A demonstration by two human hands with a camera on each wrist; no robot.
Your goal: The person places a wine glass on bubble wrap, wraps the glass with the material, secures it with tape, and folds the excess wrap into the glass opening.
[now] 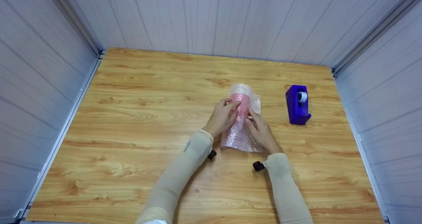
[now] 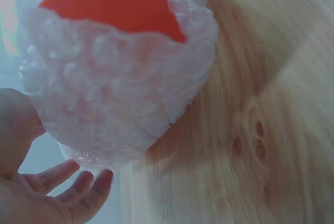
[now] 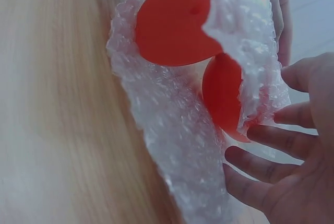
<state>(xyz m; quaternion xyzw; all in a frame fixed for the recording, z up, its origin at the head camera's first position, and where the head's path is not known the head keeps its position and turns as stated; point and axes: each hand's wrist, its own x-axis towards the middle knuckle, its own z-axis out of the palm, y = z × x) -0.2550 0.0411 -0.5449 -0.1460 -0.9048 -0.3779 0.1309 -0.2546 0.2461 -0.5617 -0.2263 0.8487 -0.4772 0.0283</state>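
Note:
A red thing with round, smooth flat ends [image 3: 177,23] lies inside a tube of clear bubble wrap [image 1: 241,89], tinting it pink. In the left wrist view the bubble wrap [image 2: 104,72] curls round a red disc end [image 2: 120,2]. My left hand [image 1: 221,118] lies over the roll's left side, fingers reaching across its top. On the right side, my right hand [image 1: 262,131] touches the wrap with thumb and fingertips. Its fingers [image 3: 276,143] are spread and fairly straight along the loose wrap edge [image 3: 250,104] in the right wrist view.
A purple tape dispenser [image 1: 298,105] with a white roll of tape stands to the right of the wrap. The wooden table [image 1: 148,85] is bounded by pale panel walls [image 1: 197,19] at the back and both sides. Flat wrap [image 1: 255,148] spreads under the roll.

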